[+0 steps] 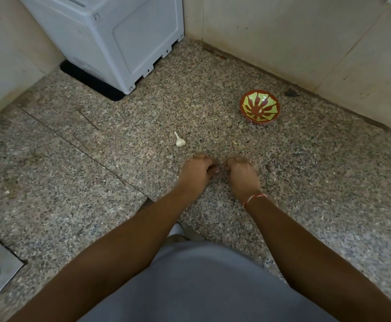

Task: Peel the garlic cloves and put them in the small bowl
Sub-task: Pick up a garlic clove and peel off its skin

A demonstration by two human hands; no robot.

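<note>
A small garlic bulb (180, 141) with a pointed stem lies on the speckled stone counter (120, 140), just beyond my left hand. The small bowl (259, 106), red with a green pattern, stands to the far right near the wall and looks empty. My left hand (197, 171) and my right hand (242, 174) are side by side low over the counter, knuckles up and fingers curled under. Their fingertips meet in the gap between them, pinching a small garlic clove that the fingers almost wholly hide.
A white appliance (111, 38) on a black mat fills the back left corner. Tiled walls close off the back and right. A scrap of peel (235, 142) lies ahead of my right hand. A steel sink edge (1, 268) shows at the lower left.
</note>
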